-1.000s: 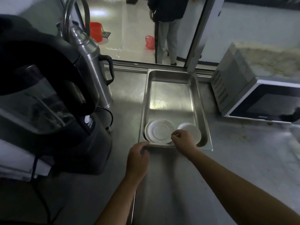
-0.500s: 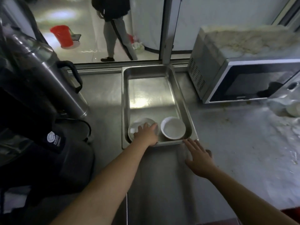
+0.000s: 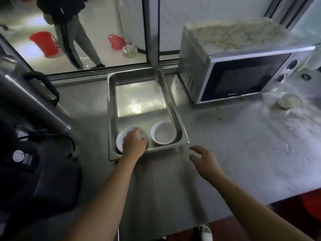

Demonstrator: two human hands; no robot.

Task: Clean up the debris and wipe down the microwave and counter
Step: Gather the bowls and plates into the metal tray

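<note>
The left hand (image 3: 134, 144) reaches into the near end of a steel tray (image 3: 178, 122) and lies over a white dish (image 3: 120, 139) at the tray's seven o'clock corner; its fingers curl down onto the dish, and it seems to be gripping it, though motion blur hides the fingertips. A white bowl (image 3: 163, 133) sits just beside that dish, at the tray's five o'clock corner, apart from both hands. The right hand (image 3: 205, 162) hovers over the counter (image 3: 217, 145) just off the tray's near right corner, fingers loosely spread and holding nothing. The microwave (image 3: 238, 79) stands at about two o'clock from the tray, its top covered in pale crumbly debris (image 3: 234, 33), with more powdery spill (image 3: 298, 122) spread over the counter at three o'clock. A small round bowl (image 3: 289, 102) sits in that spill near the microwave's front right corner; its contents are too blurred to name. At nine o'clock a tall steel flask (image 3: 26, 94) with a black handle leans across the view, and a dark appliance (image 3: 34, 173) below it blocks the counter's left side; both are cut off by the frame edge. Beyond the glass at twelve o'clock are a person's legs (image 3: 76, 42), a red bucket (image 3: 44, 43) and a red bag (image 3: 116, 41) on the floor. A white shoe (image 3: 205, 233) shows at six o'clock, under the counter edge.
</note>
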